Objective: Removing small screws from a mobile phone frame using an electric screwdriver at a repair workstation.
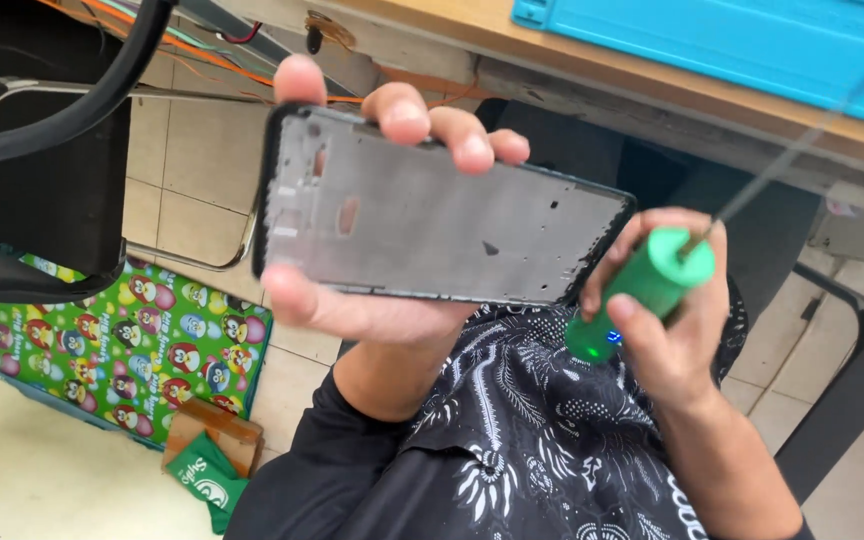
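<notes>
The left hand (372,300) is raised palm-up in the middle of the view, its thumb pressed along the near long edge and its fingertips (402,115) curled over the far edge of a phone frame (442,225), so the hand is clamped on it. The frame, a grey metal plate with a black border and no screen, lies nearly level, tilted slightly down toward 3 o'clock. Just beside its right end, the right hand (667,320) is closed in a fist around a green cylindrical tool (642,290), which shows a small blue light low on its body; a thin blurred rod leaves its top toward 1 o'clock. Below the hands, at 6 o'clock, is the person's black patterned shirt (522,440). At 12 to 2 o'clock runs a wooden table edge (652,85) carrying a blue mat (752,40). At 9 o'clock stands a black chair (42,190), with a colourful cartoon-print sheet (112,345) on the tiled floor (192,160) at 8 o'clock.
</notes>
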